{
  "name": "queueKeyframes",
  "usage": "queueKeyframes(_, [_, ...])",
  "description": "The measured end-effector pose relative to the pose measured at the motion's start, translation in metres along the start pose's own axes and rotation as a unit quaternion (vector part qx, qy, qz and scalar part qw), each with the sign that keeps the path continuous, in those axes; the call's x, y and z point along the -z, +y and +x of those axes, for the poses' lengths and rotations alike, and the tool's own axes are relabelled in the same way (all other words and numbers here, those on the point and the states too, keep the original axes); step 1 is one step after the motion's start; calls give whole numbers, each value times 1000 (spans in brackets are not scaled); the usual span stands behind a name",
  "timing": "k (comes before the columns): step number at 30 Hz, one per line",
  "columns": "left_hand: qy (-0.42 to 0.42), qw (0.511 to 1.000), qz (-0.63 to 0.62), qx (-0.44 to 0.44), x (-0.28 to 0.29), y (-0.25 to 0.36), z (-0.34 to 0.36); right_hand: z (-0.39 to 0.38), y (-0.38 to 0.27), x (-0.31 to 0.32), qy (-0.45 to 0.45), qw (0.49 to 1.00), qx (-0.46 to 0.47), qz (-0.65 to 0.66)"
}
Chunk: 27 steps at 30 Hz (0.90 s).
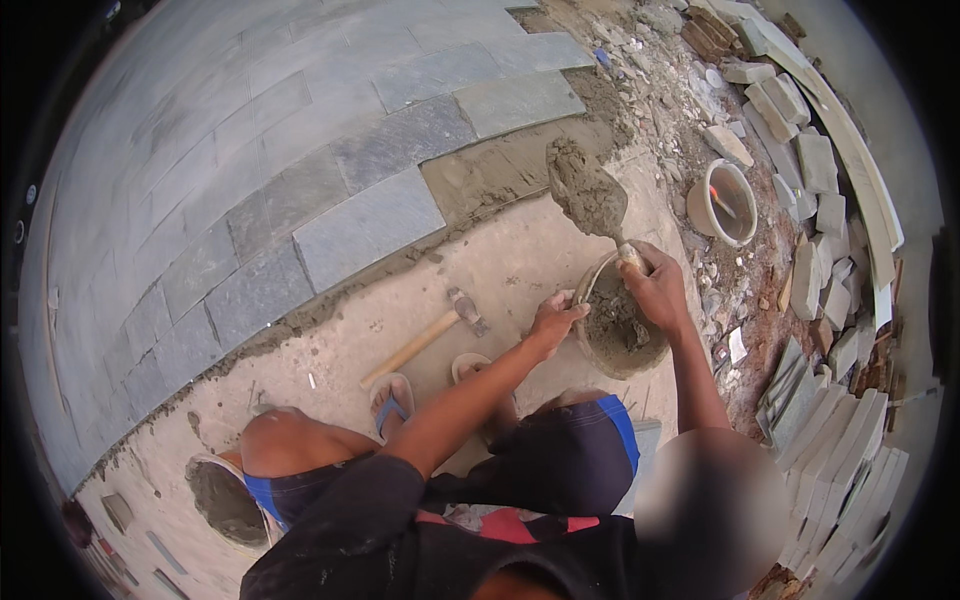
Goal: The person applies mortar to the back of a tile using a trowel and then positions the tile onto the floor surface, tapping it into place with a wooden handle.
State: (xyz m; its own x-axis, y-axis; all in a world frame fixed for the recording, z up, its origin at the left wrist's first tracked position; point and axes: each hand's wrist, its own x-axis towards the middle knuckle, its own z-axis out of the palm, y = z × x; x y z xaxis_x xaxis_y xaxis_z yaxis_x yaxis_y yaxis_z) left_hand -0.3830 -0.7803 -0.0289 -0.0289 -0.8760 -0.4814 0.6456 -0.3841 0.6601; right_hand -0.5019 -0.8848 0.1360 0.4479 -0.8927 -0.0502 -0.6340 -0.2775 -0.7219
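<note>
My right hand (650, 280) is closed around the handle of a trowel (585, 190) heaped with grey mortar, raised above the far rim of a mortar bucket (625, 350). My left hand (560, 320) grips that bucket's left rim. Just beyond the trowel's blade is a bed of wet mortar (480, 170) along the edge of laid grey slate tiles (365, 230). A hammer (420, 340) with a wooden handle lies on the concrete in front of my sandalled feet.
A second bucket (710, 225) with an orange-handled tool stands at the right among rubble (700, 110). Stone pieces and stacked slabs (830, 470) line the right side, beside long pale boards (870, 210). Another mortar bucket (225, 510) is by my left knee.
</note>
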Motion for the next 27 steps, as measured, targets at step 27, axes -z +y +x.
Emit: queueKeyframes(27, [102, 950, 295, 16, 80, 40, 16, 219, 117, -81, -21, 935, 92, -341])
